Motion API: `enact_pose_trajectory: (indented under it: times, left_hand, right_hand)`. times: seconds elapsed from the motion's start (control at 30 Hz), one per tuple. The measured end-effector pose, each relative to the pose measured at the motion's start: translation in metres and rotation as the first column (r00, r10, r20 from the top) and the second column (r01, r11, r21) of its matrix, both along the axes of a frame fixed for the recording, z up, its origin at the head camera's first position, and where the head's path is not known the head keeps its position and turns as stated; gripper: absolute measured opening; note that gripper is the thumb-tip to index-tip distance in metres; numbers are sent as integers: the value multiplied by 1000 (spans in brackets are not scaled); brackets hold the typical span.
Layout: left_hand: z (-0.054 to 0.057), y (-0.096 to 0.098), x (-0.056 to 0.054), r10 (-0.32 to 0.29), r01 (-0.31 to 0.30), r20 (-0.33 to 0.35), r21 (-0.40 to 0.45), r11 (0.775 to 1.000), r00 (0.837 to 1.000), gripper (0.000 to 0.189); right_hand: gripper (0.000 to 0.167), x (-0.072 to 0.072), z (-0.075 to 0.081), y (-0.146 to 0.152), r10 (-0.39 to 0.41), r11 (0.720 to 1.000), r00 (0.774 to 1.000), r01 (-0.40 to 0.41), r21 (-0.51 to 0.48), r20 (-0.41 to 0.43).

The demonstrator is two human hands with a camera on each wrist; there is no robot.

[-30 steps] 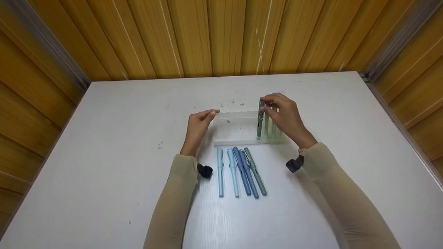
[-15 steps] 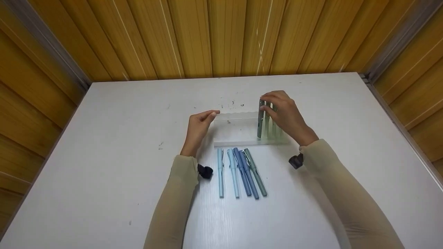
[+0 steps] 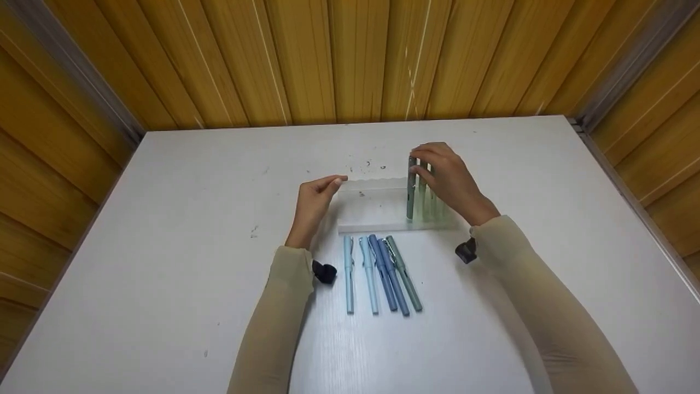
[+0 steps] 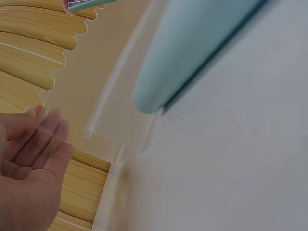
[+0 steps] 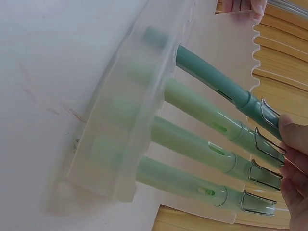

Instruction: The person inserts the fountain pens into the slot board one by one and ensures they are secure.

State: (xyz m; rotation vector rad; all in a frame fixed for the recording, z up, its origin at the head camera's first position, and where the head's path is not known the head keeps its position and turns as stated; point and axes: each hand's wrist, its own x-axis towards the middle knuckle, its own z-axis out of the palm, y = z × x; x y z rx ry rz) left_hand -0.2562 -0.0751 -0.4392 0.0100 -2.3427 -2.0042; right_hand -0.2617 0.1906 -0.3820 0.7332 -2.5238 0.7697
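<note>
A clear frosted pen stand (image 3: 372, 226) with a scalloped back edge stands mid-table. My left hand (image 3: 314, 205) pinches the top left corner of its back panel between thumb and forefinger. At the right part of the stand, my right hand (image 3: 451, 175) pinches the clip end of a dark green pen (image 5: 207, 72), thumb on the cap. That pen's lower end is inside the front ledge, blurred through the plastic. Beside it lean three light green pens (image 5: 192, 144) in a row, clips facing out; in the head view my right hand partly hides them.
In front of the stand lie two light blue pens (image 3: 349, 279), two darker blue pens (image 3: 389, 279) close together, and a green pen (image 3: 406, 276). All sit on the white table (image 3: 191, 246). Yellow wood-look panels (image 3: 355, 60) rise behind and at both sides.
The dark green pen has come slightly more upright and a little lower into the stand. My right wrist has shifted a bit away from me. The left hand keeps its place.
</note>
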Motion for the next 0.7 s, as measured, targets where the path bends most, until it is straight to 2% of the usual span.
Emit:
enact_pose_trajectory:
  times: [0.47, 0.7]
  left_hand:
    - [1, 0, -2, 8, -8, -15, -27, 1000, 1000, 24]
    - [0, -1, -2, 2, -3, -29, -28, 1000, 1000, 24]
  right_hand:
    - [31, -1, -1, -2, -29, 999, 999, 28, 22, 34]
    - [34, -2, 1, -2, -28, 1000, 999, 28, 14, 14]
